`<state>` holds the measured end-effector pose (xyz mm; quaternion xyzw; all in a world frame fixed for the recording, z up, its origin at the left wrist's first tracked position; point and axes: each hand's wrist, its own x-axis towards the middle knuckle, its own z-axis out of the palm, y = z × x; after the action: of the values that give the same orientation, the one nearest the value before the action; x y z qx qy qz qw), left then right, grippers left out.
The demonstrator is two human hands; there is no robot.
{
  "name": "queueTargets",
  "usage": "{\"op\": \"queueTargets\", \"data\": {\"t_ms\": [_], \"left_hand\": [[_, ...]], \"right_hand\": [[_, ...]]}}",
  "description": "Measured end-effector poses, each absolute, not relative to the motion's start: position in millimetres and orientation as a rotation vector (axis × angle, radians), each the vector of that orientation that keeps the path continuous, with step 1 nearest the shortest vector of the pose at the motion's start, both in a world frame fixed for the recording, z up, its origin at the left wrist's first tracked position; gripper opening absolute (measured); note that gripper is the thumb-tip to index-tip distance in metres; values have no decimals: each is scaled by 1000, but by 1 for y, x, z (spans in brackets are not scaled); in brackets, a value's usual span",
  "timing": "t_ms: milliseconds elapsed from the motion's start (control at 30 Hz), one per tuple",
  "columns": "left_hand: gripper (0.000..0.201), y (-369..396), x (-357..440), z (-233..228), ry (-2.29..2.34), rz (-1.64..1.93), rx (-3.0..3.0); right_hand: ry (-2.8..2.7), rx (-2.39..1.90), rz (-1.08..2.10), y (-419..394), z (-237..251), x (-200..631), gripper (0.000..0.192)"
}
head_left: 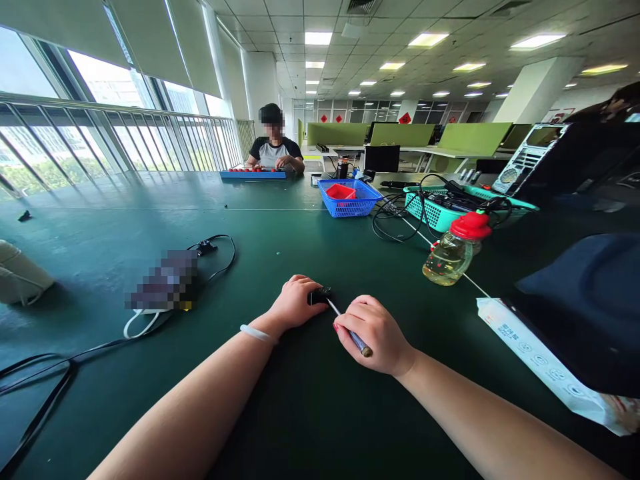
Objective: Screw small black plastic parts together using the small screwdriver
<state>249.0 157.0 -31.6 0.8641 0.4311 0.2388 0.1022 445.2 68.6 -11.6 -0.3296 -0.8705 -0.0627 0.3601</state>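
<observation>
On the dark green table (280, 427), my left hand (295, 301) is closed around a small black part (316, 296), whose exact kind I cannot make out. A white band circles that wrist. My right hand (373, 333) grips a screwdriver (357, 341) by its handle, with the thin metal shaft pointing away from me and to the left. The tip meets or nearly meets the black part; the contact point is too small to tell.
A blue basket (350, 208) holds a red tray. Cables spill from a teal basket (440, 219), with a red-lidded bottle (453, 250) before it. A white packet (540, 357) lies right. Left is a blurred device (167, 280) with cables. A person (275, 150) sits opposite.
</observation>
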Motion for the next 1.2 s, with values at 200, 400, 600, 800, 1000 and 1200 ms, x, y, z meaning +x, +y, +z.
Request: {"op": "queueTargets", "data": {"t_ms": [200, 400, 600, 800, 1000, 1200], "left_hand": [[35, 157, 249, -30, 1260, 691, 2561], [36, 156, 249, -30, 1277, 680, 2556], [36, 156, 250, -30, 1288, 687, 2546], [35, 156, 249, -30, 1290, 676, 2523], [35, 155, 250, -29, 1301, 676, 2508], [35, 155, 249, -29, 1266, 686, 2507]], "right_hand": [[-2209, -831, -185, 69, -12, 446, 20], [-2207, -869, -160, 71, -12, 446, 21], [-2215, -897, -129, 70, -11, 446, 22], [-2181, -895, -150, 71, -13, 446, 21], [-2222, -947, -115, 72, -13, 447, 22], [-2217, -989, -67, 73, -14, 447, 19]]}}
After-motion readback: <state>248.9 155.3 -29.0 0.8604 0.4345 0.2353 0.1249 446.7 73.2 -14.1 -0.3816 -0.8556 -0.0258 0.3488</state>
